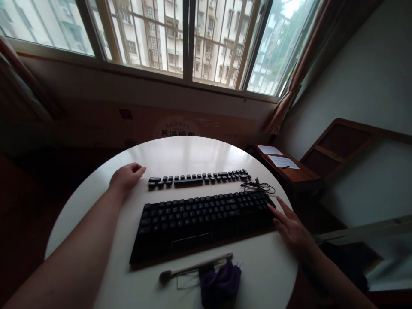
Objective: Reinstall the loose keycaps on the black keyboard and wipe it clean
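Observation:
A black keyboard (206, 219) lies across the middle of a round white table (180, 154); its bottom row of keys is bare. A line of loose black keycaps (199, 177) lies just behind it. My left hand (126, 177) rests on the table at the left end of that line, fingers loosely curled, holding nothing that I can see. My right hand (289, 225) lies with fingers stretched out, touching the keyboard's right end. The keyboard's black cable (259, 186) is coiled at the back right.
A long brush (196, 268), a wire keycap puller (186, 281) and a purple cloth (220, 285) lie at the table's near edge. A low wooden side table with papers (280, 161) stands to the right. A barred window (180, 38) is ahead.

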The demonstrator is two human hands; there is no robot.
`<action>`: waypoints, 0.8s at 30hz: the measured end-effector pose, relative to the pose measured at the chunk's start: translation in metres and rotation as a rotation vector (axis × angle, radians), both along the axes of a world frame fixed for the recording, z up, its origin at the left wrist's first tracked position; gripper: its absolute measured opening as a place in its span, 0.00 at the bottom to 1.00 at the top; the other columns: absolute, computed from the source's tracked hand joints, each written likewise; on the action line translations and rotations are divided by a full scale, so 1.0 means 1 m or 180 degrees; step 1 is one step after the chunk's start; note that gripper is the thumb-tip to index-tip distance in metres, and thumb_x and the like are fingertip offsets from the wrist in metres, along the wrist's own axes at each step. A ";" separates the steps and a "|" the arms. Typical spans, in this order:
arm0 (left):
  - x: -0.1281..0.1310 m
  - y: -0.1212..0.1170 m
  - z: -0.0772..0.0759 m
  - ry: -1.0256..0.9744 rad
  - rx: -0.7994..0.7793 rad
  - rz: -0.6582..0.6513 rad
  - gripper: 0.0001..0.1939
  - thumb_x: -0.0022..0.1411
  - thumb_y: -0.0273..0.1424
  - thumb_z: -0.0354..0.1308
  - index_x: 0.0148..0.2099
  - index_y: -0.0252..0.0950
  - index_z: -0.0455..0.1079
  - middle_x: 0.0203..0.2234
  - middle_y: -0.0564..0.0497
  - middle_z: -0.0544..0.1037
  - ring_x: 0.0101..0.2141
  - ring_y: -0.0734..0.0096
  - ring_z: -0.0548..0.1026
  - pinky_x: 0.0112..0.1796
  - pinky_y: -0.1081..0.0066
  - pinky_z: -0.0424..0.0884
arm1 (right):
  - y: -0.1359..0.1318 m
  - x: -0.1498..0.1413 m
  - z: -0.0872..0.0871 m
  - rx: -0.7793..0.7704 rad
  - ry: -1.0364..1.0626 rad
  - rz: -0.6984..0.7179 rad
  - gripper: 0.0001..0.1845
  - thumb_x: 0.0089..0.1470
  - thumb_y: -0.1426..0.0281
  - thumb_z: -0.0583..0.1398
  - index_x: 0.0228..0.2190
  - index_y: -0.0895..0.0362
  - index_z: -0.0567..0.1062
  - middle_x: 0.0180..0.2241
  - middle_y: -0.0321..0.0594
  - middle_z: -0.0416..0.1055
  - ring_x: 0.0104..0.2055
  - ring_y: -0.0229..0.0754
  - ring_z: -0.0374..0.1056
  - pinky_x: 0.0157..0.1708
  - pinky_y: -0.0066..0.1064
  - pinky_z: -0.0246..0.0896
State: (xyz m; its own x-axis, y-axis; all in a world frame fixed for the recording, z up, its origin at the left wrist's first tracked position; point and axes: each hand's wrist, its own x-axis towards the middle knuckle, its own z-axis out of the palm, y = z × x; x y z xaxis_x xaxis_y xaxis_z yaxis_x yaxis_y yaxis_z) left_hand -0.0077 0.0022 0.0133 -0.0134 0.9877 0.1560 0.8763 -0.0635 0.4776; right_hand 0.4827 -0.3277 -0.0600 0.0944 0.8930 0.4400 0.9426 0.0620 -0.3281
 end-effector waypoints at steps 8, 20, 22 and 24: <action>-0.002 0.000 -0.011 -0.0171 0.0170 0.0115 0.14 0.61 0.43 0.54 0.37 0.41 0.75 0.36 0.48 0.82 0.37 0.59 0.77 0.34 0.68 0.65 | 0.000 0.006 -0.004 0.0132 0.0129 0.0076 0.28 0.67 0.59 0.52 0.66 0.47 0.62 0.72 0.43 0.47 0.70 0.61 0.52 0.64 0.58 0.57; 0.001 0.002 -0.015 -0.0425 0.0152 0.0468 0.11 0.61 0.40 0.56 0.32 0.40 0.73 0.31 0.49 0.80 0.32 0.62 0.74 0.31 0.68 0.61 | 0.098 -0.103 0.132 0.1581 0.0324 0.1319 0.17 0.63 0.69 0.59 0.53 0.48 0.75 0.61 0.44 0.67 0.58 0.52 0.69 0.56 0.47 0.68; 0.002 0.002 -0.015 -0.0467 0.0116 0.0495 0.11 0.59 0.40 0.58 0.30 0.40 0.73 0.29 0.49 0.79 0.31 0.62 0.73 0.31 0.67 0.61 | 0.112 -0.126 0.137 0.1710 0.0397 0.1613 0.16 0.62 0.73 0.59 0.49 0.49 0.77 0.56 0.45 0.71 0.55 0.50 0.71 0.53 0.45 0.71; 0.001 0.002 -0.016 -0.0531 0.0125 0.0454 0.11 0.58 0.40 0.59 0.29 0.40 0.73 0.27 0.50 0.79 0.30 0.63 0.73 0.31 0.67 0.61 | 0.119 -0.139 0.131 0.1799 0.0417 0.1925 0.15 0.60 0.76 0.60 0.46 0.50 0.78 0.52 0.45 0.74 0.53 0.49 0.72 0.51 0.45 0.71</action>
